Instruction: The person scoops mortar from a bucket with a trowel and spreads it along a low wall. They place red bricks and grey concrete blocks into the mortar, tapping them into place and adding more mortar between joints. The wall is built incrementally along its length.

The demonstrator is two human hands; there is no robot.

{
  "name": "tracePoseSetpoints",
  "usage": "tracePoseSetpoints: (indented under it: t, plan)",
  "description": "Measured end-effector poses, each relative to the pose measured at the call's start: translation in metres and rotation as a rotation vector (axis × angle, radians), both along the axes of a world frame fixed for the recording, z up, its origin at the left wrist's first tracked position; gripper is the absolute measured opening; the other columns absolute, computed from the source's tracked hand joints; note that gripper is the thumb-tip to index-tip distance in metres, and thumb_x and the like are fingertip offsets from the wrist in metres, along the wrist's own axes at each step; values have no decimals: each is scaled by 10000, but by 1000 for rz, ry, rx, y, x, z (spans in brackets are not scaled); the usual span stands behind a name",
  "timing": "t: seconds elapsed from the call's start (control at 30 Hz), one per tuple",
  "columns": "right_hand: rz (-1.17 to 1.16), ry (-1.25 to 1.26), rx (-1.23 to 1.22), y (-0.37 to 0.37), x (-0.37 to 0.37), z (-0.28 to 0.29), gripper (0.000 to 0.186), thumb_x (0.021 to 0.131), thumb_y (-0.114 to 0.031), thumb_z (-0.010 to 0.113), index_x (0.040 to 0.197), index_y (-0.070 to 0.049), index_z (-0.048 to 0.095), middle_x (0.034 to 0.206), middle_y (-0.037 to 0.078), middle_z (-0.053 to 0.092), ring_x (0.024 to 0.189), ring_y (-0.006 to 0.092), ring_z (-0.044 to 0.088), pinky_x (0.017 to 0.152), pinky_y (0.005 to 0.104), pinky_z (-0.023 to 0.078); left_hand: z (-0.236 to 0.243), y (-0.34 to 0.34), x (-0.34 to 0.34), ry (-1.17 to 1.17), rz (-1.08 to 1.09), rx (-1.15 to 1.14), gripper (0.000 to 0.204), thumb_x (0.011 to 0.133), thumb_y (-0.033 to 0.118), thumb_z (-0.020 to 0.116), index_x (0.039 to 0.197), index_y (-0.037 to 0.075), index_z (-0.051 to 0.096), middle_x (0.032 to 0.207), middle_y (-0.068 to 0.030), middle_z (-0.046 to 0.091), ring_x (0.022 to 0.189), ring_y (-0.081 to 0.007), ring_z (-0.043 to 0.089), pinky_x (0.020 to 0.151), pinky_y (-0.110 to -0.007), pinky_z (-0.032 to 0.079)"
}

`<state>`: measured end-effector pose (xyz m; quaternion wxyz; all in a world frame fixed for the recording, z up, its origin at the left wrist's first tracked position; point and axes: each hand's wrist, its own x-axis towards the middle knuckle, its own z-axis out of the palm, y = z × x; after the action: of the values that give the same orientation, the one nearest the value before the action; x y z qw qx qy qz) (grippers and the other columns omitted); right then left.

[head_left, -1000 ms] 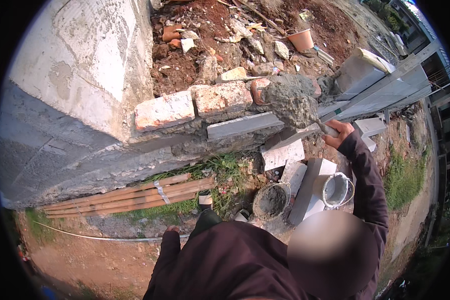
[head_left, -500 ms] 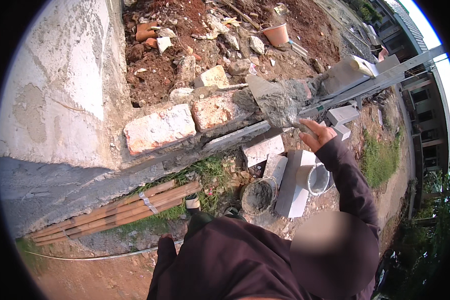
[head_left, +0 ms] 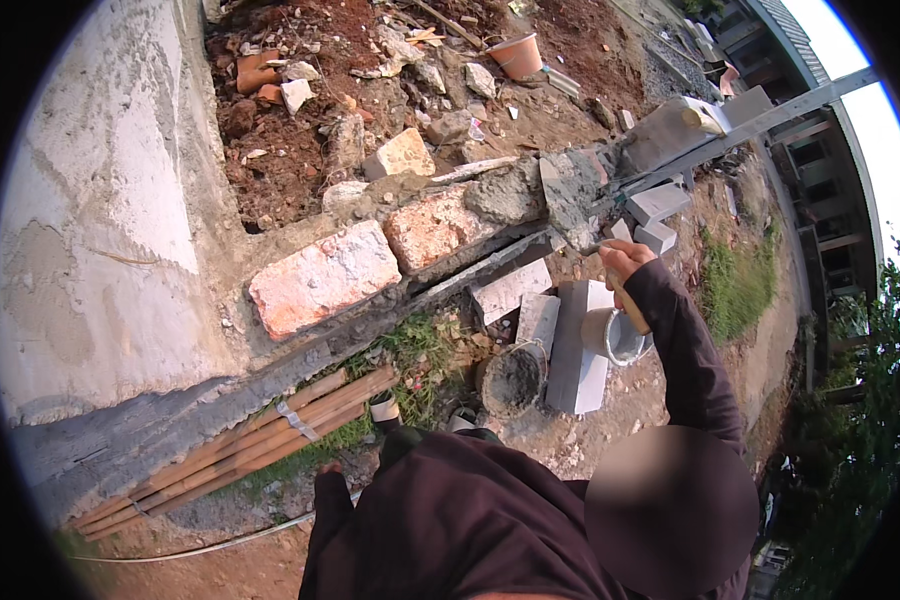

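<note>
A round blur hid part of the dark top (head_left: 440,510) beside the right upper arm, and the picture's black rim cut off the far end of the wall (head_left: 110,350). Of the left hand (head_left: 330,467), only the fingertips showed past the cuff, low beside the body; whether its fingers were apart or together could not be told.

The right arm reached forward and bent inward, its sleeve (head_left: 685,335) running up to the wrist. The right hand (head_left: 623,260) was clamped on the trowel (head_left: 567,200), fingers curled around the grip near the blade, the wooden handle's butt sticking out toward the forearm. The trowel was over the top of the wall, just right of the lumpy mortar (head_left: 505,192); wet mortar coated its blade, so its edges were hard to make out, and contact underneath was unclear.

Left of the mortar sat a reddish brick (head_left: 432,228) partly covered by it, then a paler brick (head_left: 325,278).
</note>
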<state>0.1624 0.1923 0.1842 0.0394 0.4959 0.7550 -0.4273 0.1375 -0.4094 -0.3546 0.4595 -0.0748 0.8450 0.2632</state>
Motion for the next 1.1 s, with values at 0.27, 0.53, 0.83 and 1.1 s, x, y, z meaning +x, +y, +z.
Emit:
tracePoseSetpoints:
  t: [0.27, 0.53, 0.83, 1.1]
  plan:
    - [306, -13, -43, -68, -16, 13, 461, 891, -333, 494, 1219, -10, 513, 722, 87, 575, 525, 162, 565, 460, 300, 466, -8, 9, -16, 46, -104, -16, 379, 860, 426, 528, 1004, 94, 642, 934, -110, 646, 897, -208, 599, 784, -366, 452]
    - [-96, -4, -6, -49, -25, 4, 432, 876, -301, 500, 1141, 36, 552, 637, 41, 519, 449, 136, 483, 410, 298, 421, -22, 2, -18, 177, 149, 276, 340, 822, 355, 629, 993, 62, 614, 920, -95, 641, 882, -191, 585, 810, -358, 452]
    - [-27, 91, -51, -72, -11, -1, 436, 894, -327, 491, 1187, -6, 529, 639, 32, 516, 457, 124, 513, 408, 264, 415, 8, 13, -23, 139, 40, 100, 411, 820, 424, 599, 1028, 69, 599, 897, -113, 630, 874, -256, 582, 780, -380, 442]
    - [455, 115, 125, -92, -13, -22, 517, 870, -386, 511, 1193, 17, 517, 934, 231, 640, 837, 312, 645, 760, 370, 489, 2, 19, -13, 9, 28, 272, 372, 827, 336, 605, 1107, 93, 570, 884, -21, 561, 816, -138, 525, 682, -304, 417]
